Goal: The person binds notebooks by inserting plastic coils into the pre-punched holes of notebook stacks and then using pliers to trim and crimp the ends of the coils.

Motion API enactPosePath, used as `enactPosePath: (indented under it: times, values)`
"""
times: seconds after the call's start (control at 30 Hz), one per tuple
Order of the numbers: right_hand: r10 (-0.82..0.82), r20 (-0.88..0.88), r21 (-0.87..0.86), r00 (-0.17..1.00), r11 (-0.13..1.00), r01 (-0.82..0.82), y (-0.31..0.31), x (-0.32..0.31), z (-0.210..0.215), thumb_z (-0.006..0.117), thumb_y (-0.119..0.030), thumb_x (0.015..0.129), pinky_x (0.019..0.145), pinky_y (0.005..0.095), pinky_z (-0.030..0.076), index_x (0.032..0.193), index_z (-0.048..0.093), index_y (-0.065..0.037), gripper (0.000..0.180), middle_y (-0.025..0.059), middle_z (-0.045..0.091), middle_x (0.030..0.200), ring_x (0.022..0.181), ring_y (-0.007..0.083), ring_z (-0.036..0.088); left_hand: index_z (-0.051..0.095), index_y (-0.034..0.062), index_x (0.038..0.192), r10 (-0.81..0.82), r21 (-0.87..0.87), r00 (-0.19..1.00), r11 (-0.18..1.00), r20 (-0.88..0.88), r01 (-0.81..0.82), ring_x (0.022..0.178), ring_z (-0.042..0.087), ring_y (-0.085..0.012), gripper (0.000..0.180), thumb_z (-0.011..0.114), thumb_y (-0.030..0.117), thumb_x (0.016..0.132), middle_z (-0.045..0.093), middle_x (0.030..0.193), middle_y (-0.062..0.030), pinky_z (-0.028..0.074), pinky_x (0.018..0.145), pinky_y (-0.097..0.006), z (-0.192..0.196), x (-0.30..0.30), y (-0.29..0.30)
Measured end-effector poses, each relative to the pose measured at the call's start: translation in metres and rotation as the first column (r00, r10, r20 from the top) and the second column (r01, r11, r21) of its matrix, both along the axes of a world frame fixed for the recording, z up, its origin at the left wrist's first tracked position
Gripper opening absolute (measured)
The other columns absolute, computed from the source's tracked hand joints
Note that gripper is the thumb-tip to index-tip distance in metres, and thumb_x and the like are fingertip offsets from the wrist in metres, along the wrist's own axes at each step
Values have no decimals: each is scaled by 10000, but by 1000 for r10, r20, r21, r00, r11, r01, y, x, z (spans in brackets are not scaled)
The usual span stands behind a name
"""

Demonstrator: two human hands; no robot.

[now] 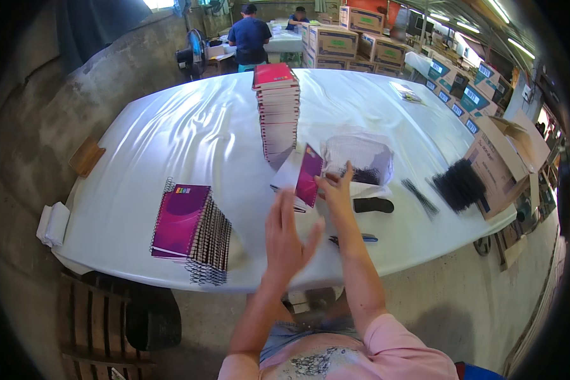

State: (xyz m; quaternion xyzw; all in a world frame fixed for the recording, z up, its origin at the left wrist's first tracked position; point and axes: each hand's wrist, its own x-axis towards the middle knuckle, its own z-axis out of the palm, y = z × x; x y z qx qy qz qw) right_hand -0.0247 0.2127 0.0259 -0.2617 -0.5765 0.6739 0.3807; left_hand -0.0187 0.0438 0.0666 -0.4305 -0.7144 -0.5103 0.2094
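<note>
Over the middle of the table, my right hand (335, 183) pinches the edge of a purple notebook cover (309, 174), which stands tilted up above white pages (286, 172). My left hand (288, 237) hovers nearer to me, slightly blurred, with its fingers apart and nothing in it. Behind the pages rises a tall stack of notebooks (278, 114) with a red cover on top. To the left sits a stack of purple notebooks (182, 218) with black spiral bindings. Beside my right hand lies a white cloth bundle (358, 155) with black wire spirals (364, 175) on it.
A dark flat pad (373, 205) and blue pens (361, 239) lie right of my hands. Further right are loose black spirals (419, 196), a black spiral pile (459, 185) and an open cardboard box (503, 164). Two people (252, 35) work at a table behind, near stacked cartons (335, 44).
</note>
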Motion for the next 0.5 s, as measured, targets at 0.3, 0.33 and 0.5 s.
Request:
enactPosePath:
  times: [0.3,0.33,0.5]
  values:
    - [142,-193,-308,971,930,-198,21,-28,-7,664,2,747,701,314,516,1021,563,2,293,87,643,891,757,177,626,515,26,1252,89,-240,891,970,444,23,1252,405,-334,493,514,383,912,454,1329,-200,343,1011,-396,-43,-99,47]
    - [122,-238,-319,964,927,-196,24,-29,-11,655,-29,778,692,312,510,1004,579,-3,240,86,642,899,774,172,624,556,21,1216,18,-175,879,982,476,75,1289,375,-299,460,525,365,913,469,1318,-196,324,1030,-378,-42,-97,50]
    - [-79,-109,-65,991,995,72,0,-7,10,658,-68,807,708,304,501,1022,571,-12,239,88,643,921,780,166,616,512,73,1266,115,-280,952,959,285,-32,1332,269,-373,474,479,400,926,342,1411,-190,219,1060,-502,-36,-90,28]
